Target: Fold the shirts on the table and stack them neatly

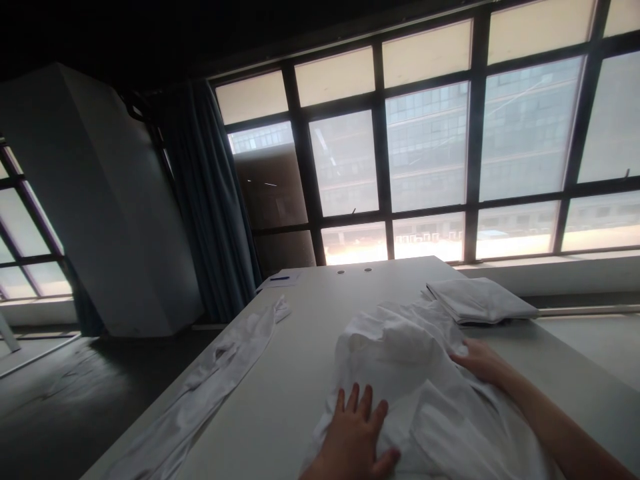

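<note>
A rumpled white cloth garment (395, 353) lies spread over the near right part of the white table, with folds and creases across it. My left hand (353, 433) rests on its near left part, palm down, fingers spread apart. At the garment's right side, my right hand (480, 360) lies against the fabric with its fingers extended. Some of the right fingers are hard to make out. The garment's nearest end runs out of the bottom of the view.
A folded white cloth stack (480, 300) sits at the table's right edge. Along the left edge stretches another crumpled white cloth (215, 387). Paper with a blue pen (280, 278) lies at the far left corner of the white table (310, 320). Windows stand beyond.
</note>
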Motion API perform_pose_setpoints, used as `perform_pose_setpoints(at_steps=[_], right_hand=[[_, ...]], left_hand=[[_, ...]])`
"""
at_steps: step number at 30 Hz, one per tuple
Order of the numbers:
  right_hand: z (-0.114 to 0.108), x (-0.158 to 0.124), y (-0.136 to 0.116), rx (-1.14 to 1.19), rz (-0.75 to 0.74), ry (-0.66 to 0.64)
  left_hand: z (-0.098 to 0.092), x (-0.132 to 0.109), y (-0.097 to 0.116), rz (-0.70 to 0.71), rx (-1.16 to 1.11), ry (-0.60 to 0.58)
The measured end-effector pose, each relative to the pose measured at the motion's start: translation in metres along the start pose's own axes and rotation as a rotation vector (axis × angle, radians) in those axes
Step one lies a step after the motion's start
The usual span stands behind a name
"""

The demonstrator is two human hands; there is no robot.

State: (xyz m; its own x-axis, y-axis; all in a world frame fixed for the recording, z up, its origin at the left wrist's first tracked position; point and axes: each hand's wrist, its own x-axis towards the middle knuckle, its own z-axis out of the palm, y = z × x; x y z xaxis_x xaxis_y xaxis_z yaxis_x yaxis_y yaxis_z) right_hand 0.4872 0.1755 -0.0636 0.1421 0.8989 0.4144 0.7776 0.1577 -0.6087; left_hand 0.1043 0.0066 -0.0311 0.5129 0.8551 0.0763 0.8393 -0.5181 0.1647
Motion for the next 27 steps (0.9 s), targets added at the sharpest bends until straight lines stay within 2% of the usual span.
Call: perform_pose_setpoints(at_steps=[3, 5, 7, 9, 11, 14, 16, 18, 21, 23, 25, 27], right_hand=[[0.012, -0.006, -0.027, -0.024, -0.064, -0.104], [0.012, -0.012, -0.054, -0.040, -0.168, -0.068], [0.005, -0.022, -0.087, -0.066, -0.382, -0.001], [-0.004, -0.039, -0.124, -0.047, -0.586, 0.012], [-0.011, -0.062, -0.160, 0.007, -0.756, -0.031], [-0.004, -0.106, -0.200, 0.095, -0.895, -0.160], [0.017, -0.133, -0.212, 0.114, -0.984, -0.299], [0.051, -0.156, -0.211, 0.096, -1.125, -0.305], [0.110, -0.180, -0.195, 0.030, -1.314, -0.281], [0.143, -0.190, -0.183, -0.001, -1.386, -0.296], [0.165, -0.197, -0.174, -0.037, -1.405, -0.321], [0.173, -0.200, -0.172, -0.079, -1.385, -0.363]], left_hand=[[-0.007, 0.003, 0.010, 0.001, 0.032, -0.025], [-0.014, 0.004, 0.016, 0.024, 0.023, -0.059], [-0.022, 0.003, 0.021, 0.099, -0.031, -0.075], [-0.028, 0.002, 0.022, 0.204, -0.131, -0.021], [-0.033, -0.001, 0.019, 0.282, -0.198, 0.137], [-0.044, -0.006, 0.006, 0.262, -0.181, 0.538], [-0.053, -0.009, -0.005, 0.189, -0.209, 0.746], [-0.063, -0.010, -0.014, 0.129, -0.274, 0.815], [-0.069, -0.007, -0.019, 0.098, -0.381, 0.717], [-0.062, -0.003, -0.018, 0.084, -0.483, 0.603], [-0.048, 0.001, -0.015, 0.064, -0.564, 0.486], [-0.030, 0.005, -0.012, 0.007, -0.569, 0.396]])
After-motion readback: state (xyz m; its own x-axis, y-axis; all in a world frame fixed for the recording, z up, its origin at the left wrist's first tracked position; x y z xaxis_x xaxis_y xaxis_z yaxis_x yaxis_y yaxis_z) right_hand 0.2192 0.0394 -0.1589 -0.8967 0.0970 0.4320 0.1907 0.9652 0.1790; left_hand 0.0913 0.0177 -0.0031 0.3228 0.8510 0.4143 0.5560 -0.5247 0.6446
